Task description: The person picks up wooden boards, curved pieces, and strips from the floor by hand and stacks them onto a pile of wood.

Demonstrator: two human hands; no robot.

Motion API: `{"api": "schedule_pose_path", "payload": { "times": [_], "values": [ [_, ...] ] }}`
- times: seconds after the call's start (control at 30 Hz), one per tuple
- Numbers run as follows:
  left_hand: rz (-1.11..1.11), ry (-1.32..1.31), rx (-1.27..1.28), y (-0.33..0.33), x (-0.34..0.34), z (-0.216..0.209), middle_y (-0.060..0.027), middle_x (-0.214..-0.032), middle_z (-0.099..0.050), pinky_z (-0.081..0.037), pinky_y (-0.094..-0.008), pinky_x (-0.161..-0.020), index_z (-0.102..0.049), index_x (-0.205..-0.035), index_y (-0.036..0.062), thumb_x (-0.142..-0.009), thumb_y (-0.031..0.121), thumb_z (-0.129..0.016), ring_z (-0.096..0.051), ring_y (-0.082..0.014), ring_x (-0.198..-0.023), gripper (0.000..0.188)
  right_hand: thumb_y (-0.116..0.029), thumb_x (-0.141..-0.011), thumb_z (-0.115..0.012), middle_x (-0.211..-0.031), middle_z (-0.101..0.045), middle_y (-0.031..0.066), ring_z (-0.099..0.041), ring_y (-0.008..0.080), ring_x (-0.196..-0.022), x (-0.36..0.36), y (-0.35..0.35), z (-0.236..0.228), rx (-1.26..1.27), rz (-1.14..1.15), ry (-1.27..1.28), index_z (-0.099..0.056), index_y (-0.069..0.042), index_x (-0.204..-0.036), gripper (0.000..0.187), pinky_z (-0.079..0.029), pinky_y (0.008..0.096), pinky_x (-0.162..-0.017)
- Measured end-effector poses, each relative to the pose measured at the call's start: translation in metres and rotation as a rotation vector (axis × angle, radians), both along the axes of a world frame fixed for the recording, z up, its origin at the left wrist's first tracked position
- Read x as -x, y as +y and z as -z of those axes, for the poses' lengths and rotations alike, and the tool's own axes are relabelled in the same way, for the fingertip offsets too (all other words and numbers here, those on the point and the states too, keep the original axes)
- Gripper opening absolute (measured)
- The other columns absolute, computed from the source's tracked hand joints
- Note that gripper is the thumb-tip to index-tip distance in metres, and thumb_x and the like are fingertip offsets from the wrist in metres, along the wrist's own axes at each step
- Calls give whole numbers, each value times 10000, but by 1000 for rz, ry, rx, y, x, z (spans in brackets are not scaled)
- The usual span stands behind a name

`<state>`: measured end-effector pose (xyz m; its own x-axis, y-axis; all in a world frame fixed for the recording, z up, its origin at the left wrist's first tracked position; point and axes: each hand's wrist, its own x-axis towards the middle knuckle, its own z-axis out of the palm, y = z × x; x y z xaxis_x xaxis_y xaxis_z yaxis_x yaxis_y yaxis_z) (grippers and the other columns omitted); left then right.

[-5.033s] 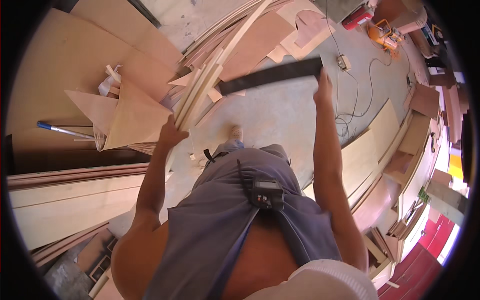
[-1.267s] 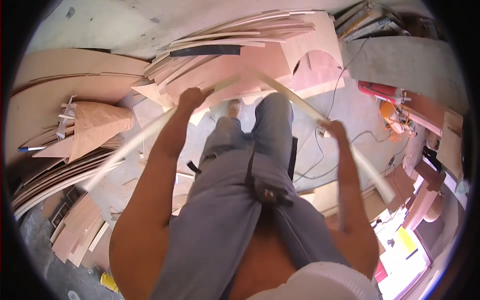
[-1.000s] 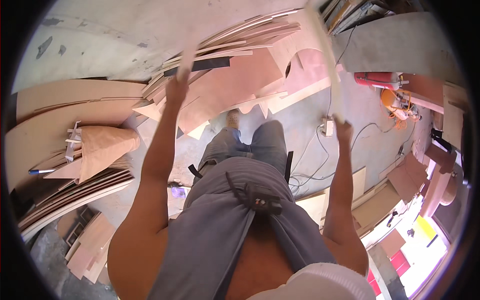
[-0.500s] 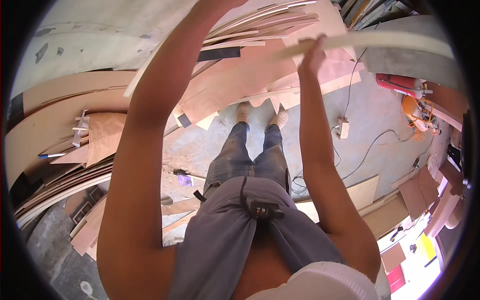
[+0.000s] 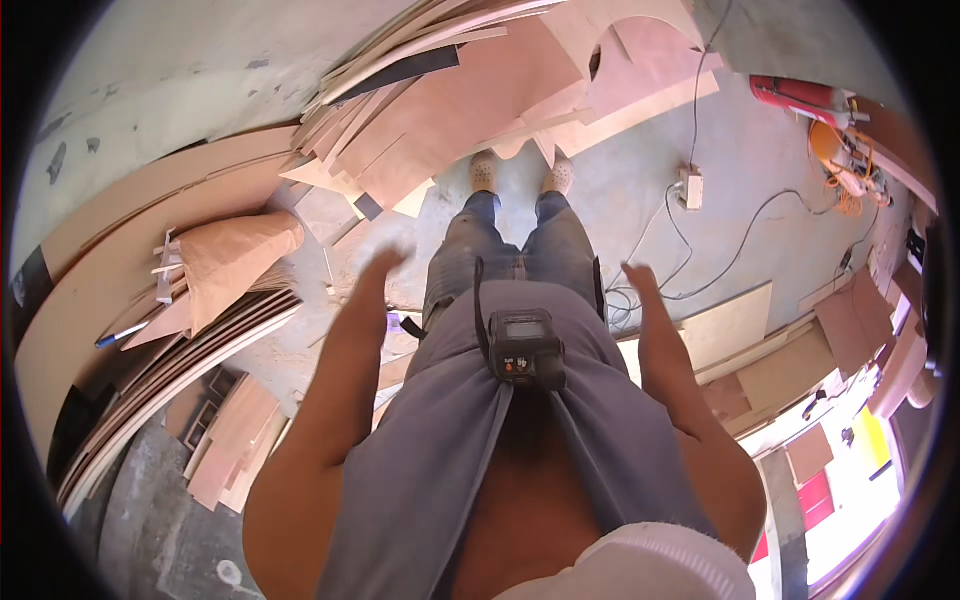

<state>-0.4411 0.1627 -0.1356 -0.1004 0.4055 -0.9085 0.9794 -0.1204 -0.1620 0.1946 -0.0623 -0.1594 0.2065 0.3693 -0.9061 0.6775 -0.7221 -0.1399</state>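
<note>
My left hand (image 5: 384, 264) hangs low beside my left thigh, smeared by motion, with its thumb apart from the other fingers and nothing seen in it. On the other side, my right hand (image 5: 638, 276) is held out by my right hip, its thumb also apart and no object showing. Part of the fingers is hidden on both. Ahead of my feet lies a pile of thin wooden sheets (image 5: 460, 120) with long pale wood strips (image 5: 410, 45) along its far left side. A black device with a small screen (image 5: 522, 335) hangs at my waist.
Brown paper (image 5: 235, 265) lies on stacked boards at the left. A white power socket box (image 5: 690, 188) and dark cable (image 5: 745, 270) lie on the floor at right. Beyond them are a red cylinder (image 5: 800, 95) and an orange tool (image 5: 828, 145). Boards (image 5: 735, 315) lie near my right arm.
Both arms have come down from their raised reach to my sides. The long pale strip has left my right hand; I cannot tell which strip on the pile it is.
</note>
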Motion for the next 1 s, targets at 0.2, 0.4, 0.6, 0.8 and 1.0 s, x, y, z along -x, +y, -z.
{"api": "schedule_pose_path", "payload": {
  "times": [0.2, 0.4, 0.6, 0.8, 1.0],
  "values": [
    [-957, 229, 398, -172, -53, -178, -114, -808, -606, -452, -410, -473, -589, -976, 4, -734, 594, -631, -579, -266, -574, 639, -448, -837, -548, -801, -661, 110, -606, 220, -771, -51, -126, -54, 85, 804, -82, -642, 16, -881, 475, -432, 352, -754],
    [-677, -218, -42, -137, -98, -122, -123, -746, -638, -499, -374, -582, -636, -849, 10, -813, 586, -508, -623, -237, -634, 590, -449, -838, -521, -807, -637, 169, -598, 294, -829, -94, 20, -56, -335, 370, -62, -638, -15, -751, 458, -435, 377, -779],
    [-494, -572, -387, 47, -254, -184, -142, -905, -651, -481, -350, -723, -592, -1066, 31, -864, 386, -548, -626, -243, -776, 410, -391, -849, -520, -868, -640, 162, -605, 283, -854, -123, 137, -115, -639, 428, -4, -647, -21, -826, 392, -441, 358, -801],
    [-438, -632, -598, 46, -256, -203, -179, -975, -647, -475, -349, -803, -595, -1053, 10, -835, 391, -589, -626, -281, -914, 439, -377, -824, -535, -865, -654, 168, -616, 321, -807, -174, 78, -52, -738, -76, -129, -633, -22, -785, 370, -462, 381, -739],
    [-527, -339, -344, -60, -193, -161, -203, -995, -640, -462, -369, -851, -613, -1024, -23, -790, 456, -609, -614, -310, -960, 533, -402, -825, -575, -765, -659, 111, -590, 228, -758, -160, -21, -45, -232, 437, -20, -647, -23, -825, 386, -435, 360, -744]
  ]
}}
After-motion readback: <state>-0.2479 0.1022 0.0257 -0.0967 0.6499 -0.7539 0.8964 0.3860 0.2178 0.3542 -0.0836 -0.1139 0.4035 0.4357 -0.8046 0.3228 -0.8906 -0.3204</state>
